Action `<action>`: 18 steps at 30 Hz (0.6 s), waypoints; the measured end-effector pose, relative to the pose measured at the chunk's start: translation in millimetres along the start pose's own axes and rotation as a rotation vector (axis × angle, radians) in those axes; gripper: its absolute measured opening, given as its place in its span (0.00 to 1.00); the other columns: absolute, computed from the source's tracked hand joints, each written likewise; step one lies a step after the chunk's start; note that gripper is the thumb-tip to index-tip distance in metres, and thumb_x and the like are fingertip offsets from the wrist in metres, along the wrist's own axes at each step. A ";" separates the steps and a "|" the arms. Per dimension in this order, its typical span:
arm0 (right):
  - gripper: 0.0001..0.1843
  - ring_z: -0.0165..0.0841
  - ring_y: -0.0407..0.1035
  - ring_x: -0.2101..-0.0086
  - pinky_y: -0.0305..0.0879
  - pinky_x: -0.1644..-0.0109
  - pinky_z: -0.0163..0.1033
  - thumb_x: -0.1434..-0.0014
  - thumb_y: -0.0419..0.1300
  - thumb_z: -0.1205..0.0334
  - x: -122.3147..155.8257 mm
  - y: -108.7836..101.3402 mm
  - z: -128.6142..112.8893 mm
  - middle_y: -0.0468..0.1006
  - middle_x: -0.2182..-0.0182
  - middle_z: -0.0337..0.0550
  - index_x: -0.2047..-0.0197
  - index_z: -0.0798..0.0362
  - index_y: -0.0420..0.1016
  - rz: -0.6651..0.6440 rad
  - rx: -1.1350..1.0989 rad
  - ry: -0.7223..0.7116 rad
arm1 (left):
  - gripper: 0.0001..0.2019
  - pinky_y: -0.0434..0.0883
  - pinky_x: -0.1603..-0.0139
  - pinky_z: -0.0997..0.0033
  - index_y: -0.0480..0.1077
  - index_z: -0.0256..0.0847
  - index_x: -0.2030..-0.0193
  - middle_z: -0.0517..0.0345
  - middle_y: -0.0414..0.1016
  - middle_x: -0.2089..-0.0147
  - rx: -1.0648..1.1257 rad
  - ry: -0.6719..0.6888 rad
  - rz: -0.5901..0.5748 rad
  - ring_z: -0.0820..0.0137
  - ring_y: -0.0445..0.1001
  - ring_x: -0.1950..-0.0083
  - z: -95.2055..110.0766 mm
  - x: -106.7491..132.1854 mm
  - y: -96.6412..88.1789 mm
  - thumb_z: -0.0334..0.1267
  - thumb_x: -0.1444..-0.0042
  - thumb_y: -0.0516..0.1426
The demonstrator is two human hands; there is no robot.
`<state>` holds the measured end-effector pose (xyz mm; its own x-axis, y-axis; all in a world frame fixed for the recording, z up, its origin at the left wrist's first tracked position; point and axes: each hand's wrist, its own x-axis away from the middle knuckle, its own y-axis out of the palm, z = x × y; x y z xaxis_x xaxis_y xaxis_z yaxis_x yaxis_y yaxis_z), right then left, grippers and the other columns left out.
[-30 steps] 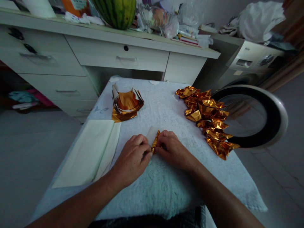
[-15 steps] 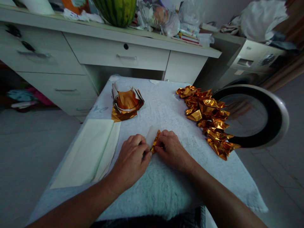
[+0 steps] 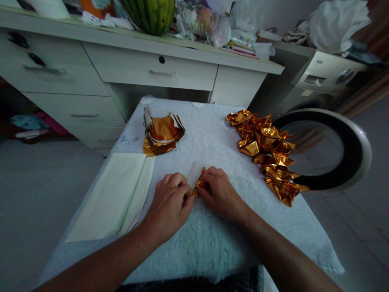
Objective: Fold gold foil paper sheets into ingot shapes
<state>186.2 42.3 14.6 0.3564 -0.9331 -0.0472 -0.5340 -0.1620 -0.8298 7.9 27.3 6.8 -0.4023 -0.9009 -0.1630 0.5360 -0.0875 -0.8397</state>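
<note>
My left hand (image 3: 169, 202) and my right hand (image 3: 219, 192) meet at the middle of a small table covered with a white textured cloth (image 3: 209, 239). Both pinch one small piece of gold foil paper (image 3: 198, 183), its white side showing at the top, pressed down on the cloth. Fingers of both hands are curled tight on it. A curled stack of flat gold foil sheets (image 3: 162, 130) lies at the far left of the table. A pile of several folded gold foil pieces (image 3: 267, 152) runs along the right side.
A pale folded sheet (image 3: 112, 194) lies on the table's left part. A white desk with drawers (image 3: 152, 73) stands behind, carrying a watermelon (image 3: 150, 14) and clutter. A washing machine with its round door (image 3: 326, 148) open stands at the right.
Hands stay on the foil piece with only slight finger shifts; the view has drifted a little. Nothing else has moved.
</note>
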 end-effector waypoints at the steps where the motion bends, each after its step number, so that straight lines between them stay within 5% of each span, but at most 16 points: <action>1: 0.06 0.36 0.62 0.61 0.58 0.53 0.44 0.44 0.59 0.70 0.0 0.1 -0.1 0.69 0.66 0.44 0.72 0.54 0.68 0.000 -0.001 -0.001 | 0.06 0.65 0.55 0.56 0.69 0.40 0.71 0.55 0.67 0.62 0.003 0.001 -0.001 0.62 0.65 0.56 0.1 0.2 -0.3 0.29 0.44 0.56; 18: 0.07 0.37 0.61 0.60 0.57 0.53 0.45 0.42 0.59 0.70 -1.9 0.2 -1.8 0.68 0.64 0.45 0.72 0.54 0.67 -0.007 0.032 0.014 | 0.07 0.66 0.54 0.54 0.69 0.39 0.70 0.53 0.67 0.61 -0.025 0.017 -0.016 0.60 0.64 0.55 2.2 1.1 0.0 0.29 0.42 0.54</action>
<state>184.0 43.5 15.5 0.3496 -0.9363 -0.0338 -0.5065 -0.1585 -0.8475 9.0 25.3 7.7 -0.4230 -0.8922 -0.1582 0.5112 -0.0908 -0.8546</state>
